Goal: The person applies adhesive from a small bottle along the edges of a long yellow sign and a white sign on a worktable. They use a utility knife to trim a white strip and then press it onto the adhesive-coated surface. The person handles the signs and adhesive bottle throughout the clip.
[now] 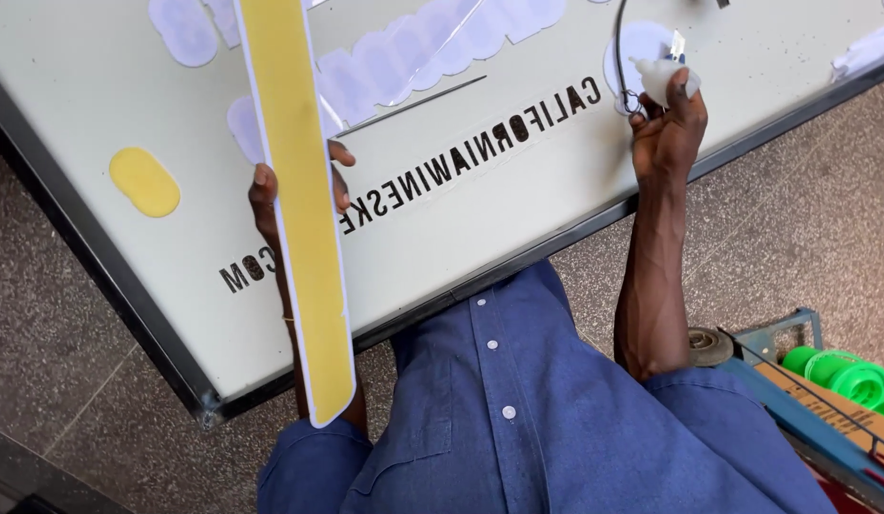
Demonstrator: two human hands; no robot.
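My left hand (pixel 271 190) grips a long yellow strip (pixel 299 200) with a white edge and rounded ends, held upright over a large white sign panel (pixel 99 86). The strip runs from the top of the view down past the panel's near edge and hides most of the hand. My right hand (pixel 666 128) is closed around a crumpled piece of clear backing film (pixel 663 74) near the panel's right edge, beside a thin dark wire loop (pixel 618 57). Black block letters (pixel 461 157) run across the panel between the two hands.
A small yellow oval piece (pixel 144 181) and several pale rounded cut-outs (pixel 432 43) lie on the panel, along with a thin metal rod (pixel 413 105). The panel has a dark frame (pixel 99 286). A blue trolley (pixel 804 400) with a green tape roll (pixel 851 379) stands on the speckled floor at right.
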